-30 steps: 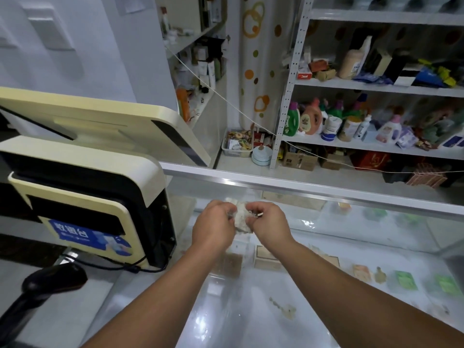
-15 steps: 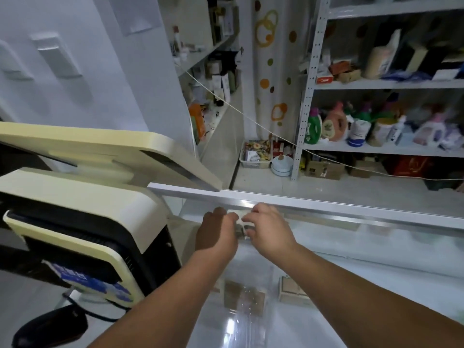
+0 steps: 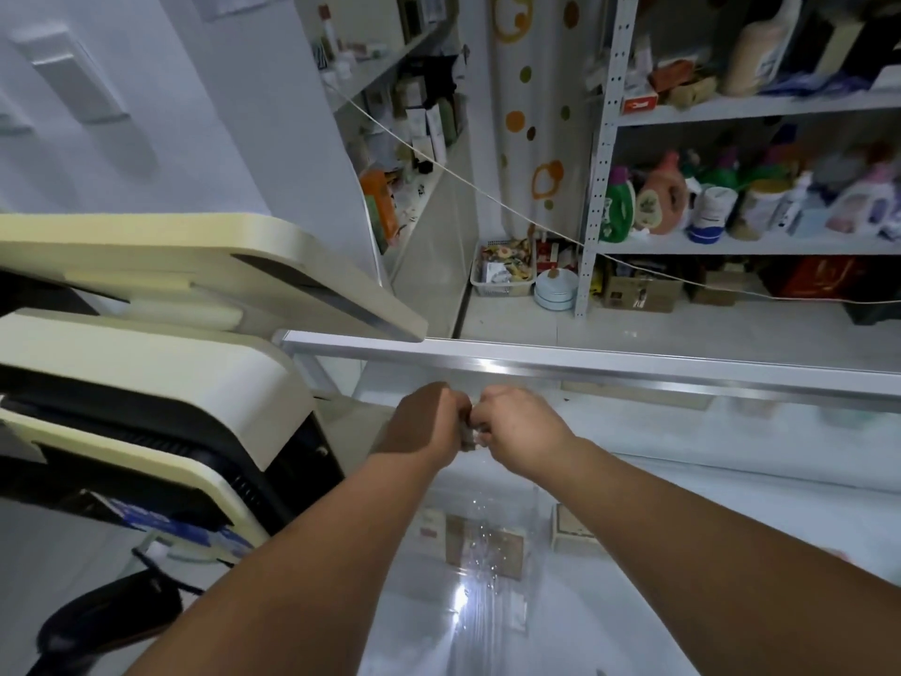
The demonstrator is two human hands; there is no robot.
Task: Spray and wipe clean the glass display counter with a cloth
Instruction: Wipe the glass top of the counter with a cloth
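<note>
Hands first: your left hand (image 3: pixel 429 422) and right hand (image 3: pixel 521 431) meet knuckle to knuckle over the far part of the glass display counter (image 3: pixel 682 480), just short of its metal edge rail (image 3: pixel 585 365). Both are clenched with the fingers curled under. Between them they grip a small pale wad, most likely the cloth (image 3: pixel 468 437), though only a sliver of it shows in the gap between your fists. You cannot tell from here whether it touches the glass or hangs just above it. Your forearms reach in from the bottom of the view and converge on that spot. Nearer to you, the counter top carries a bright glare patch (image 3: pixel 460 600) with fine speckles around it, and flat cardboard boxes (image 3: pixel 570 529) show through the glass below. To your left, a cream and black register terminal (image 3: pixel 146 383) stands on the counter's end, its upper screen tilted out over the rail's left end. A black handheld scanner (image 3: pixel 97 622) lies below it at the lower left. Beyond the counter, across a tiled floor, a metal shelving rack (image 3: pixel 604 139) holds detergent bottles (image 3: pixel 619 207). A white basket (image 3: pixel 502 280) sits on the floor beside the rack's foot, and a thin string (image 3: pixel 487 192) stretches across the aisle.
</note>
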